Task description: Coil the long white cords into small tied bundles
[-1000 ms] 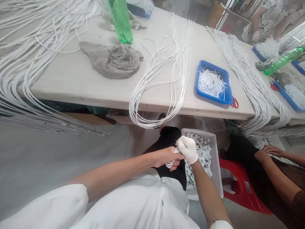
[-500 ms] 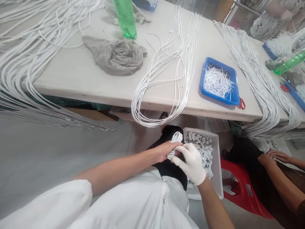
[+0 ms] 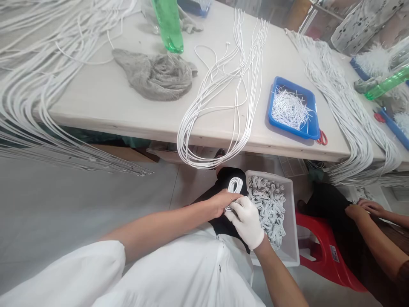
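One small coil (image 3: 234, 186) of smooth white cord is being gripped over the lap. Its waist is being pinched by the bare left hand (image 3: 223, 200), likely so the springy loops are not fanning out, while its lower end is being wrapped by the gloved right hand (image 3: 246, 219). Similar bundles (image 3: 268, 204) are being stored in a rigid plastic bin (image 3: 294, 230) just beside, within short reach.

Grey cloth (image 3: 156, 74) crumpled on table (image 3: 96, 102), green bottle (image 3: 168, 23) just behind; blue tray (image 3: 295, 131) w/ white offcuts nr front edge, red scissors (image 3: 323, 137) touching its corner; red stool (image 3: 319, 251) at right.
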The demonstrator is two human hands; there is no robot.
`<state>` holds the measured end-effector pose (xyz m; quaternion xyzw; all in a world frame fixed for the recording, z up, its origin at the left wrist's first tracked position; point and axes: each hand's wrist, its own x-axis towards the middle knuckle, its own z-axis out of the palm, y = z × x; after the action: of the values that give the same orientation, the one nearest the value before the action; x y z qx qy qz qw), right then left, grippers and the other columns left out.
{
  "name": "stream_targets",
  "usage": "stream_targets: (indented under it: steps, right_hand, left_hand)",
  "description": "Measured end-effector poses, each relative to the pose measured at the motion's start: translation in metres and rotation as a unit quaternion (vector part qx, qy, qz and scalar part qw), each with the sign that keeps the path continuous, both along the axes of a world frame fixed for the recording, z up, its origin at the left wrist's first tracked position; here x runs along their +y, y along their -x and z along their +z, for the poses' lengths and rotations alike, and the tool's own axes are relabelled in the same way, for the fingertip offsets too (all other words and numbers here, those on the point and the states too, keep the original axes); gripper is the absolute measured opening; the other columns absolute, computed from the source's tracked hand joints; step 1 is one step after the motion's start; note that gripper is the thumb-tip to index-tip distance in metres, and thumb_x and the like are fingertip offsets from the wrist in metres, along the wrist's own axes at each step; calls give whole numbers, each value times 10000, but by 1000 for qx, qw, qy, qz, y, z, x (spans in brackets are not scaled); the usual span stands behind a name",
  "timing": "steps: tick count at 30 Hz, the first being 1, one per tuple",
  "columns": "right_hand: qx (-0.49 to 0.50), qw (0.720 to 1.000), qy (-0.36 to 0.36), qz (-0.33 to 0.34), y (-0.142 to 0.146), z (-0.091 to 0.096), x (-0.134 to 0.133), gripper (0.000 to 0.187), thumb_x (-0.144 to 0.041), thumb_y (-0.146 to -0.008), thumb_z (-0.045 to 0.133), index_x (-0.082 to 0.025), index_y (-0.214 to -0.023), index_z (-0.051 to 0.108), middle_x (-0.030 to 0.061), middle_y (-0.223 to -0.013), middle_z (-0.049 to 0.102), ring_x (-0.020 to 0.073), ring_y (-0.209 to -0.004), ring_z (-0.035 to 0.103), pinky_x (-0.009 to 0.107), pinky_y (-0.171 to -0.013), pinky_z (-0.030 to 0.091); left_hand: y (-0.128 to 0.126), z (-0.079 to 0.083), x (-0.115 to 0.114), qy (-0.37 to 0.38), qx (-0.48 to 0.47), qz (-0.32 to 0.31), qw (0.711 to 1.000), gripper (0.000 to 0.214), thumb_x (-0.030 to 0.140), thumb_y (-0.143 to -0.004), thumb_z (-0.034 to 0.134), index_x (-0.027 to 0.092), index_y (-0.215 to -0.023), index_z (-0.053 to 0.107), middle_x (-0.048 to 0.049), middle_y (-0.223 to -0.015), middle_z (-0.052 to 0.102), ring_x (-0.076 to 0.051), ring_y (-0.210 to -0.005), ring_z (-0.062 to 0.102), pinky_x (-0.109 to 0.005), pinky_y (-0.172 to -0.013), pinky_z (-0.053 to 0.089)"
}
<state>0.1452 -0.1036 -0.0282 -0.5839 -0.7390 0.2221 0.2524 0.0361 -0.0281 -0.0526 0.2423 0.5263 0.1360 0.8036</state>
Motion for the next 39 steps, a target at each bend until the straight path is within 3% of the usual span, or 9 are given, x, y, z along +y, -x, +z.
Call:
stream_targets:
  steps: [2, 6, 8, 12, 21, 26, 29, 33, 39]
  right_hand:
    - [56, 997, 34, -47, -7, 3, 0, 106, -268, -858, 577, -204, -922, 632, 28, -834, 549, 164, -730, 524, 294, -691, 450]
    - [75, 973, 80, -201, -21, 7, 16, 466, -329, -848, 562, -179, -1277, 459, 89, -1090, 588, 149, -695, 564, 312, -736, 492]
    - [41, 972, 124, -196, -23, 5, 28, 559, -294, -828, 557, -165, -1350, 404, 108, -1145, 603, 183, -798, 610, 327, -798, 490]
    - [-4, 978, 166, -128, -20, -6, 43, 429, -166, -830, 429, -141, -1245, 536, 94, -992, 684, 207, -873, 643, 303, -809, 482]
    - [56, 983, 146, -91, -26, -10, 38, 336, -222, -890, 400, -162, -1153, 600, 31, -778, 699, 166, -669, 649, 254, -659, 504]
    - [29, 997, 64, -3, -32, 4, 42, 465, -351, -921, 433, -205, -1363, 431, 57, -1014, 659, 172, -822, 645, 275, -761, 500]
    - [36, 999, -9, 31, -33, 1, 48, 359, -351, -944, 359, -186, -1170, 583, 53, -890, 641, 160, -759, 626, 259, -704, 483]
    - [62, 996, -65, -8, -30, -2, 56, 386, -295, -956, 296, -167, -838, 641, 31, -695, 598, 141, -645, 588, 252, -644, 445]
    - [85, 996, 9, -28, -30, 25, 76, 373, -320, -942, 378, -180, -711, 635, 2, -623, 591, 128, -589, 567, 242, -602, 416]
  left_hand:
    - [2, -1, -1, -35, -4, -23, 999, 255, 274, -616, 729, 161, -639, 501, 25, -506, 532, -106, -411, 498, -208, -377, 368]
    - [6, -4, -7, -112, -16, -72, 991, 260, 263, -643, 702, 174, -587, 464, 63, -440, 443, -74, -350, 393, -197, -337, 261]
    - [8, -6, -11, -177, -23, -98, 979, 259, 269, -655, 690, 175, -593, 458, 71, -454, 433, -66, -377, 388, -191, -359, 274]
    - [10, -10, -16, -250, -3, -141, 958, 236, 282, -644, 690, 165, -633, 486, 72, -493, 452, -63, -428, 395, -181, -391, 280]
    - [20, -10, -5, -195, -15, -191, 962, 211, 236, -620, 658, 189, -618, 453, 88, -430, 379, -57, -362, 332, -186, -354, 231]
    - [24, -1, 6, -120, -71, -233, 963, 234, 216, -638, 582, 215, -590, 353, 104, -423, 297, -40, -341, 205, -187, -321, 151]
    - [24, 11, 11, -68, -110, -267, 955, 253, 223, -653, 569, 223, -589, 324, 99, -415, 290, -48, -340, 205, -197, -316, 145]
    - [23, 27, 16, -14, -160, -277, 947, 304, 276, -683, 612, 224, -621, 319, 94, -428, 317, -54, -354, 246, -194, -329, 176]
    - [15, 45, 28, -13, -174, -248, 953, 294, 309, -694, 629, 220, -684, 348, 101, -464, 350, -43, -359, 261, -181, -350, 196]
